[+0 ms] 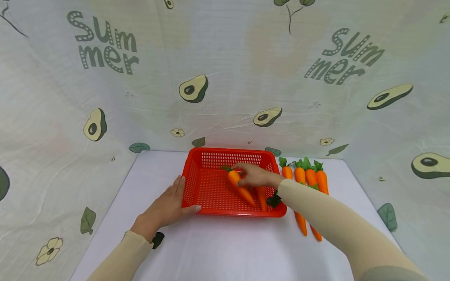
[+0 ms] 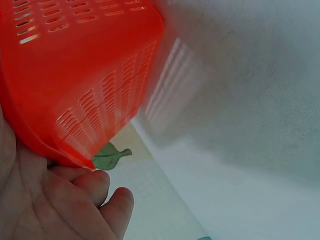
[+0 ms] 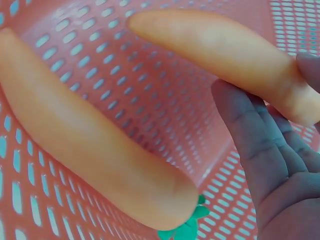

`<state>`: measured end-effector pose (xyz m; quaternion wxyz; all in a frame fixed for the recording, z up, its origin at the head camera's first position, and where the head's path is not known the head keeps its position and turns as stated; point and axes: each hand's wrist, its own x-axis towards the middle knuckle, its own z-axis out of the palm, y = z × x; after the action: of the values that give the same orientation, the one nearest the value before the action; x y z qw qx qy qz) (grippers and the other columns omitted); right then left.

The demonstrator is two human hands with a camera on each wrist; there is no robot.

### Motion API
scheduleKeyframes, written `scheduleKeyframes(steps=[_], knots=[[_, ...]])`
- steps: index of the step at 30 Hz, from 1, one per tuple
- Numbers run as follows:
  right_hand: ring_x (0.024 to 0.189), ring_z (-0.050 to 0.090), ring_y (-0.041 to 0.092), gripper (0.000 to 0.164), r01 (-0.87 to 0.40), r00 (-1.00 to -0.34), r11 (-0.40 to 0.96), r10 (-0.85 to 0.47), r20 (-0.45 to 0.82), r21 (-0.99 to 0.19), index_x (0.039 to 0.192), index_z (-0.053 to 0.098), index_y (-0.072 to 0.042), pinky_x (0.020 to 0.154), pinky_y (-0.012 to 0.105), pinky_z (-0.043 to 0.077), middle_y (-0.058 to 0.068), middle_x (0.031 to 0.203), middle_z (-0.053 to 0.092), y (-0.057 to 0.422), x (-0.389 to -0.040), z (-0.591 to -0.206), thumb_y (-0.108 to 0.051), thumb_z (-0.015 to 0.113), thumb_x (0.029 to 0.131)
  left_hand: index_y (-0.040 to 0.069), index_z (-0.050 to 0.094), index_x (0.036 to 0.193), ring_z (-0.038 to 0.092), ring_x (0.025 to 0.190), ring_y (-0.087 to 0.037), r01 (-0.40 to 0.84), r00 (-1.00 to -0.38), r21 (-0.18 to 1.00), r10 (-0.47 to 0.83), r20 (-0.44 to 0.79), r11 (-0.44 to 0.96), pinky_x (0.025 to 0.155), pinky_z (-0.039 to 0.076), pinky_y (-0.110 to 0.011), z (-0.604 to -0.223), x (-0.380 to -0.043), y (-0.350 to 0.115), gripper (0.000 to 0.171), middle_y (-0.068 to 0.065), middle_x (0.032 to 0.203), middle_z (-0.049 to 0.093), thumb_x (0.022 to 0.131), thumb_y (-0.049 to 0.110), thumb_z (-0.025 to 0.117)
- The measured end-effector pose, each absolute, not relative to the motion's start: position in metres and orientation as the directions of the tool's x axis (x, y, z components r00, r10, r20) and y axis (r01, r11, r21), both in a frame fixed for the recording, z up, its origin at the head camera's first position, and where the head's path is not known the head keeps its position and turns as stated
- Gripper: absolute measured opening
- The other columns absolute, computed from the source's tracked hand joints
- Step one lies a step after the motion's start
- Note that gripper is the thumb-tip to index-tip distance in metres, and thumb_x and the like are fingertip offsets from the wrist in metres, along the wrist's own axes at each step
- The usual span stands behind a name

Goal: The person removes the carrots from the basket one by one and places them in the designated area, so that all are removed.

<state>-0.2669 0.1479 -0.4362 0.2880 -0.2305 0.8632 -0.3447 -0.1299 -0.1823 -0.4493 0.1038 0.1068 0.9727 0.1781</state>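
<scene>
A red plastic basket (image 1: pixel 214 212) with slotted walls sits on the white table. Inside it, my right hand (image 1: pixel 254 175) holds an orange carrot (image 1: pixel 242 191) near its leafy top, thumb on one side and fingers on the other. A second carrot (image 3: pixel 95 140) lies along the basket's right side, its green top showing in the right wrist view. My left hand (image 1: pixel 170 205) rests at the basket's front left corner, fingers laid along the left rim and thumb over the front rim. In the left wrist view its palm and fingers (image 2: pixel 90 187) lie against the rim.
Just right of the basket, several more carrots (image 1: pixel 321 181) with green tops lie in rows, partly hidden under my right forearm. A pale cloth printed with avocados (image 1: pixel 194 89) and leaves hangs behind the table and at both sides.
</scene>
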Motion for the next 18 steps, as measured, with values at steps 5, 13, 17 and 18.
scheduleKeyframes(steps=[5, 13, 17, 18], knots=[[0.102, 0.071, 0.025, 0.065, -0.152, -0.77, 0.601, -0.57, -0.287, -0.785, 0.155, 0.05, -0.018, 0.079, 0.04, 0.066, 0.018, 0.135, 0.065, 0.155, -0.264, -0.425, -0.014, 0.076, 0.095, -0.003, 0.009, 0.167, 0.029, 0.156, -0.048, 0.179, -0.956, 0.375, 0.252, -0.154, 0.909, 0.12, 0.039, -0.063, -0.448, -0.129, -0.182, 0.128, -0.025, 0.174, 0.015, 0.087, 0.083, 0.06], [0.104, 0.072, 0.027, 0.067, -0.121, -0.82, 0.563, -0.521, -0.238, -0.818, 0.157, 0.047, -0.019, 0.079, 0.046, 0.067, 0.021, 0.14, 0.061, 0.172, -0.261, -0.41, -0.016, 0.076, 0.097, -0.005, 0.016, 0.166, 0.025, 0.159, -0.045, 0.235, -0.961, 0.294, 0.266, -0.072, 0.927, 0.126, 0.032, -0.062, -0.451, -0.126, -0.183, 0.124, -0.026, 0.173, 0.02, 0.088, 0.082, 0.059], [0.099, 0.073, 0.027, 0.068, -0.1, -0.833, 0.533, -0.507, -0.222, -0.84, 0.158, 0.045, -0.018, 0.08, 0.046, 0.067, 0.023, 0.142, 0.059, 0.185, -0.257, -0.401, -0.014, 0.075, 0.097, -0.005, 0.015, 0.166, 0.025, 0.159, -0.045, 0.244, -0.961, 0.262, 0.269, -0.062, 0.934, 0.125, 0.032, -0.063, -0.45, -0.126, -0.179, 0.126, -0.026, 0.173, 0.021, 0.088, 0.086, 0.053], [0.098, 0.074, 0.027, 0.068, -0.095, -0.835, 0.526, -0.504, -0.22, -0.845, 0.158, 0.045, -0.017, 0.08, 0.047, 0.066, 0.024, 0.143, 0.058, 0.189, -0.256, -0.398, -0.013, 0.074, 0.097, -0.005, 0.015, 0.166, 0.025, 0.159, -0.045, 0.247, -0.961, 0.257, 0.271, -0.061, 0.934, 0.125, 0.032, -0.063, -0.449, -0.126, -0.178, 0.126, -0.027, 0.173, 0.021, 0.088, 0.086, 0.052]])
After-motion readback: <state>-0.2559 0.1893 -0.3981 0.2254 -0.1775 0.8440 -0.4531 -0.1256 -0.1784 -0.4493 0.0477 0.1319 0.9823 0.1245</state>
